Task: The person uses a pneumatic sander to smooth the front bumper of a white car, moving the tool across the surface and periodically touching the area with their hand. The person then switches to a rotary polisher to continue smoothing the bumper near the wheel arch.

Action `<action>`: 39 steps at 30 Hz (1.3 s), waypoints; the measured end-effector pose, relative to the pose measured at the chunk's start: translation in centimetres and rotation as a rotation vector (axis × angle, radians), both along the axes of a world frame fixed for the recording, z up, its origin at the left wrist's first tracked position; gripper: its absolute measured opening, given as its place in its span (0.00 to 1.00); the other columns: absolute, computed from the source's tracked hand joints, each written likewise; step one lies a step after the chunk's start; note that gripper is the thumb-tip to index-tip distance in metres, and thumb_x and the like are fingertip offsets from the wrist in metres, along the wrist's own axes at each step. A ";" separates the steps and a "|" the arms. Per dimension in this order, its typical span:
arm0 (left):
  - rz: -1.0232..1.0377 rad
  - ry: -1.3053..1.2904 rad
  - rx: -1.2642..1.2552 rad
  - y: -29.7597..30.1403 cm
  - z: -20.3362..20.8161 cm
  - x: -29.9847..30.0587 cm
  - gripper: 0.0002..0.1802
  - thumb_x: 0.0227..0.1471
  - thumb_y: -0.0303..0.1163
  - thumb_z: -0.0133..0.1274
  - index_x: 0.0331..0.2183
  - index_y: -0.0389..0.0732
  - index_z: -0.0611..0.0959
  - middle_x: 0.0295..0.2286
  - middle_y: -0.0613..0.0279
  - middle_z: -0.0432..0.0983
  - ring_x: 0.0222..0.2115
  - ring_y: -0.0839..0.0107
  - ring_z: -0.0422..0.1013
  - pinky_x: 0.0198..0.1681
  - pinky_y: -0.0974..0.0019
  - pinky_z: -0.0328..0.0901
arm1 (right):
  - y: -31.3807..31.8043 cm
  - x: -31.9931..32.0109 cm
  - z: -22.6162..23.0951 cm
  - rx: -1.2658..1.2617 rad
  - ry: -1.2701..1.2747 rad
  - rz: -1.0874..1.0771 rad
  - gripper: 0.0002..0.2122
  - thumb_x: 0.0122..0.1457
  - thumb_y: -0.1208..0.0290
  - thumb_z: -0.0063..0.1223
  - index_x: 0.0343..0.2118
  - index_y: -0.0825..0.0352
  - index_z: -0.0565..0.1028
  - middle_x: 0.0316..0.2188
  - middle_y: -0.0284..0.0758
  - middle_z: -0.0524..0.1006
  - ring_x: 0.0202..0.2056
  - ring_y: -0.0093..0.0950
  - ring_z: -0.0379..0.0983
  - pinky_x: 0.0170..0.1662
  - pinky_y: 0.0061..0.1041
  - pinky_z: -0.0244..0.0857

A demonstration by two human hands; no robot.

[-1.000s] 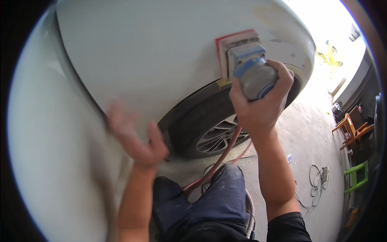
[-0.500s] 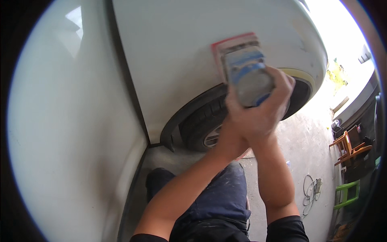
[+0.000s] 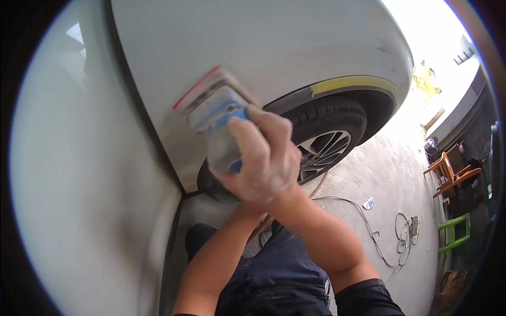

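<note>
Both my hands are on a blue-and-grey sander [image 3: 222, 117] with a rectangular, red-edged pad, slightly blurred. Its pad lies against the pale car panel [image 3: 253, 39], left of the wheel arch. My right hand [image 3: 269, 152], dusty with white powder, is closed over the tool's body. Lower down, my left hand [image 3: 229, 181] closes around its grip, mostly covered by the right one. Yellow tape [image 3: 356, 83] runs along the arch edge above the wheel [image 3: 324, 150].
Another pale panel [image 3: 74, 184] rises close on my left, past a dark gap. On the concrete floor [image 3: 348, 195] at right lie a looped cable [image 3: 403, 242] and a small flat scrap [image 3: 368, 203]. A wooden chair [image 3: 450, 174] and green stool [image 3: 454, 233] stand farther right.
Both hands have carried the sander left and a little down across the panel, tilting it counterclockwise. More of the wheel and yellow tape shows now.
</note>
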State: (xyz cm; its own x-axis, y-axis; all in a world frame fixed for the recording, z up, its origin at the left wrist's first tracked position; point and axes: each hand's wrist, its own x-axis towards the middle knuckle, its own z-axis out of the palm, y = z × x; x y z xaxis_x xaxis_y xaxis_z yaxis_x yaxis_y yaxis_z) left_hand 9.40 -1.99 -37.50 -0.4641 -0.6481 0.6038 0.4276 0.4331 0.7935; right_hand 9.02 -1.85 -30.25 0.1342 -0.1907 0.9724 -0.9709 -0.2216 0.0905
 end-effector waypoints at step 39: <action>0.212 -0.085 -0.009 1.3 1.6 1.7 0.30 0.53 0.33 0.64 0.53 0.34 0.71 0.42 0.44 0.78 0.43 0.55 0.77 0.47 0.57 0.72 | -0.1 3.2 0.7 0.168 0.038 -0.046 0.33 0.39 0.74 0.67 0.55 0.63 0.71 0.41 0.45 0.76 0.35 0.40 0.78 0.21 0.29 0.72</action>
State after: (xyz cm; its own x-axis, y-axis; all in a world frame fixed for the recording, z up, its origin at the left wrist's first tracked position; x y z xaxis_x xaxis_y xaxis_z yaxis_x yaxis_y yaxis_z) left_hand 11.07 -0.66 -35.90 -0.3679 -0.7313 0.5743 0.2578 0.5131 0.8187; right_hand 12.26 -1.91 -29.53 0.1575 -0.3569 0.9208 -0.9770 -0.1923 0.0926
